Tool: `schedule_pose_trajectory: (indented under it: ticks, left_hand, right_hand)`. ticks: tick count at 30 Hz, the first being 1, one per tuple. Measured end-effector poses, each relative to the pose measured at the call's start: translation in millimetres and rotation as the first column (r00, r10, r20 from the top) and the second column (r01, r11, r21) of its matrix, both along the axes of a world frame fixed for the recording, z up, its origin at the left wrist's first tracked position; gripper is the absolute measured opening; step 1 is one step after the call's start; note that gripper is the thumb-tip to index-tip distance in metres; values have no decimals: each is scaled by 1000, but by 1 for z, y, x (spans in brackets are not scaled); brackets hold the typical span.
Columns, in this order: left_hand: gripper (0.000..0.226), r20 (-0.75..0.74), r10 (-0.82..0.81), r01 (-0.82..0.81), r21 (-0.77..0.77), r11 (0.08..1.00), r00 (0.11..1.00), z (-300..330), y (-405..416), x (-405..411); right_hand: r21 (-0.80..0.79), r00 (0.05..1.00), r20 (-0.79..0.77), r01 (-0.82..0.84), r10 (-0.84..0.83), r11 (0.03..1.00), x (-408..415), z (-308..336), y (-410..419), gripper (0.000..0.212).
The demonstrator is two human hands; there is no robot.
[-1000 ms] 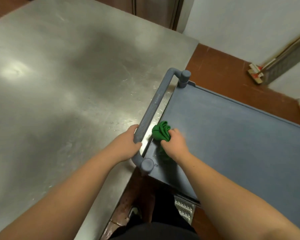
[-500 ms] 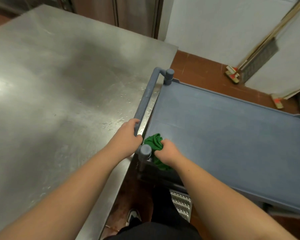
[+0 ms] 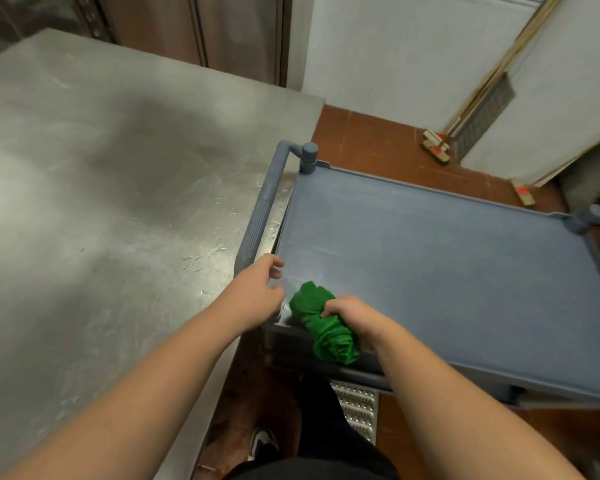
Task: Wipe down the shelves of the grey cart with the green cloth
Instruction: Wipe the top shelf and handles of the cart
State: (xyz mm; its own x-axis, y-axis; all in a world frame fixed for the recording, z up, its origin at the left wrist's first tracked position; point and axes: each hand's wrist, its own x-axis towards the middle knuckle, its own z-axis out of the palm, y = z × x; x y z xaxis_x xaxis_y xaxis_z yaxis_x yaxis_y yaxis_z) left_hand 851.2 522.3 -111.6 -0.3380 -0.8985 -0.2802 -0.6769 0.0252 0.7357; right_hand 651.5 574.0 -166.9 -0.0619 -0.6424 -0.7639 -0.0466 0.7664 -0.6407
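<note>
1. Green cloth (image 3: 321, 318): one, bunched into a wad. It lies on the near left corner of the grey cart (image 3: 447, 271), with its lower end hanging over the near rim.
2. Right hand (image 3: 355, 315): fingers curled round the cloth, grasping it and pressing it to the top shelf.
3. Left hand (image 3: 257, 292): at the near end of the cart handle (image 3: 260, 216), fingers loosely bent. Whether it touches the handle cannot be told; it appears to grasp nothing.
4. Step in hand, as judged: wiping the top shelf, starting at the near left corner. Most of the shelf surface lies beyond the cloth, so the task looks to be at an early stage.
5. Next move, as judged: the cloth needs drawing across the shelf toward the far and right edges under steady pressure, with the cart kept from rolling.
6. Count: one cloth, one cart, one shelf in plain view, two hands.
7. Surroundings: one steel table (image 3: 101, 202) touching or just beside the cart's left side.
</note>
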Motion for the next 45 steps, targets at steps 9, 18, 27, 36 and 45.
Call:
schedule_pose_trajectory:
  ticks: [9, 18, 27, 36, 45]
  left_hand:
    - [37, 28, -53, 47, 176, 983, 998, -33, 25, -54]
    - [45, 115, -119, 86, 263, 961, 986, -54, 55, -145]
    - [42, 89, -222, 192, 263, 945, 971, -49, 112, -333]
    - [47, 68, -448, 413, 287, 865, 891, -35, 179, -488]
    - [36, -229, -344, 405, 328, 854, 911, -34, 189, -534]
  right_hand:
    - [29, 416, -799, -694, 434, 719, -52, -3, 10, 32]
    - [114, 412, -746, -695, 523, 710, -143, -5, 53, 35]
    - [165, 476, -731, -573, 489, 803, -342, -5, 141, 46]
    - [125, 607, -762, -205, 226, 971, -487, -3, 226, 53]
    - [-370, 667, -485, 430, -566, 824, -472, -7, 240, 23]
